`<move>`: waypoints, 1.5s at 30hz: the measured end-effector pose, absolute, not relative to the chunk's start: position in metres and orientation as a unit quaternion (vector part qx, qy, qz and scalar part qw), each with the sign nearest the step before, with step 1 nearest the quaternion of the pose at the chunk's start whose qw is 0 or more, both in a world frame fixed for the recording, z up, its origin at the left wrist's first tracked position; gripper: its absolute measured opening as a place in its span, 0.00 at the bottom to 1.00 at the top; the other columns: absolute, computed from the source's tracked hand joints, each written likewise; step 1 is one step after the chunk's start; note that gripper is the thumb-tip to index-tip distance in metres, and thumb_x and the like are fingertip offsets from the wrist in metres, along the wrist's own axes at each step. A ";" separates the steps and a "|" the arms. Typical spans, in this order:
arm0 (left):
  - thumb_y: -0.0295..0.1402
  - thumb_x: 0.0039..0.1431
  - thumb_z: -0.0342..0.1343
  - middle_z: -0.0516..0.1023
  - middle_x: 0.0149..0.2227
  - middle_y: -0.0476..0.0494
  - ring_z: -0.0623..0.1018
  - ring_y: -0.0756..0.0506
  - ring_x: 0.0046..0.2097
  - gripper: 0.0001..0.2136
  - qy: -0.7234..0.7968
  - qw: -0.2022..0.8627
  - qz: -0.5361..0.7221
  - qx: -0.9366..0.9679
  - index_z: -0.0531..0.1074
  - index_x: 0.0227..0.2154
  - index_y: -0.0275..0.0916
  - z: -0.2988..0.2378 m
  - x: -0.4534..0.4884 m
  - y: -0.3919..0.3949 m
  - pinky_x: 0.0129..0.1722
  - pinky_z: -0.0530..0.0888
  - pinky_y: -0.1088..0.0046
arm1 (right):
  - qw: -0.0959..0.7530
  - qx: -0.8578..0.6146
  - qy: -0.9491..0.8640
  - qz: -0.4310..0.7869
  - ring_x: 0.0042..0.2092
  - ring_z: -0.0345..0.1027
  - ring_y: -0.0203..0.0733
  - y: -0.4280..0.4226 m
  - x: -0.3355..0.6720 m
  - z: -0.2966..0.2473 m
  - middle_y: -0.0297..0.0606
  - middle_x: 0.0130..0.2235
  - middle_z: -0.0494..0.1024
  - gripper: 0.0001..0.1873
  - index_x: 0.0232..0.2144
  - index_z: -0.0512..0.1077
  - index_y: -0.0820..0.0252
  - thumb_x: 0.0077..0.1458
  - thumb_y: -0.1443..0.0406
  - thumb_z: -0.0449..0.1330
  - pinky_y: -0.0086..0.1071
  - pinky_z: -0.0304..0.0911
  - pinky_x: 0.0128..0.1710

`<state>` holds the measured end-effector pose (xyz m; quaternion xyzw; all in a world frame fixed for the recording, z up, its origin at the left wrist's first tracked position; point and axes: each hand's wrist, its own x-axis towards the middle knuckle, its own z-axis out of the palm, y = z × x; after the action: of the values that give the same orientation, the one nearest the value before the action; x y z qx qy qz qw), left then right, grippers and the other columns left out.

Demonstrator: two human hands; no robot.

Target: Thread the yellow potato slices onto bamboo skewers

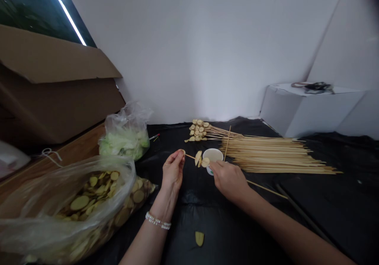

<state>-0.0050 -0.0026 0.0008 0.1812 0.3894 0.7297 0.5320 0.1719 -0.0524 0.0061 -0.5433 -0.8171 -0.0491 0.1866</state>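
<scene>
My right hand [227,178] is closed around a thin bamboo skewer [263,188] that carries a few potato slices [201,160] near its tip. My left hand [173,170] pinches one more potato slice [182,152] at the skewer's point. A small white cup [213,156] stands just behind the slices. Finished skewers with slices [198,130] lie further back, their sticks running into a large pile of bare skewers [272,154].
A plastic bag of potato slices [89,194] sits at the left, a bag of green leaves [126,138] behind it. A cardboard box [53,87] stands at far left, a white box [308,107] at right. One loose slice [199,238] lies on the black sheet [325,202].
</scene>
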 end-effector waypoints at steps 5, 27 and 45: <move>0.15 0.50 0.58 0.79 0.28 0.45 0.77 0.55 0.28 0.07 0.390 0.563 0.710 0.167 0.75 0.25 0.31 0.002 -0.006 -0.002 0.28 0.73 0.86 | 0.177 -0.543 -0.819 -0.064 0.35 0.68 0.38 -0.053 0.173 0.005 0.38 0.34 0.75 0.14 0.38 0.71 0.58 0.61 0.68 0.46 0.31 0.50 0.30; 0.15 0.47 0.61 0.79 0.28 0.44 0.77 0.55 0.28 0.05 0.382 0.552 0.715 0.195 0.76 0.25 0.29 -0.001 -0.004 -0.002 0.27 0.74 0.85 | 0.183 -0.541 -0.818 -0.064 0.31 0.67 0.37 -0.055 0.174 0.011 0.36 0.32 0.75 0.12 0.34 0.70 0.58 0.61 0.68 0.47 0.32 0.45 0.27; 0.20 0.59 0.52 0.74 0.23 0.45 0.71 0.57 0.22 0.08 0.365 0.597 0.691 0.181 0.77 0.31 0.27 0.007 -0.016 0.001 0.22 0.72 0.86 | 0.176 -0.526 -0.831 -0.029 0.35 0.68 0.38 -0.049 0.182 0.017 0.36 0.34 0.75 0.14 0.34 0.70 0.58 0.63 0.65 0.45 0.31 0.49 0.29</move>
<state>-0.0162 0.0011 0.0066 0.1811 0.3650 0.6907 0.5975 0.1816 -0.0491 0.0173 -0.5264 -0.8313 -0.0285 0.1760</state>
